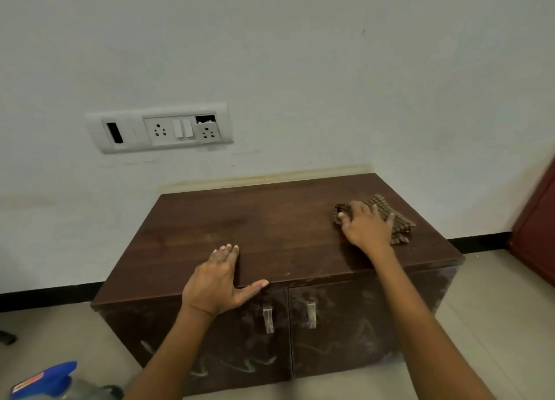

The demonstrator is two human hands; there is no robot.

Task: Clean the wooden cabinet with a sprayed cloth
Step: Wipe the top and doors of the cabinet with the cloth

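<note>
A low dark wooden cabinet (255, 225) stands against the white wall, with two front doors and metal handles. My right hand (366, 225) presses flat on a brown checked cloth (387, 216) at the right side of the cabinet top. My left hand (217, 279) rests palm down on the front edge of the top, fingers spread, thumb along the edge. The door fronts (345, 324) show pale dusty smears.
A spray bottle with a blue head (51, 381) lies on the tiled floor at the lower left. A socket and switch panel (159, 128) is on the wall above. A dark red door or panel (537, 219) stands at the right edge.
</note>
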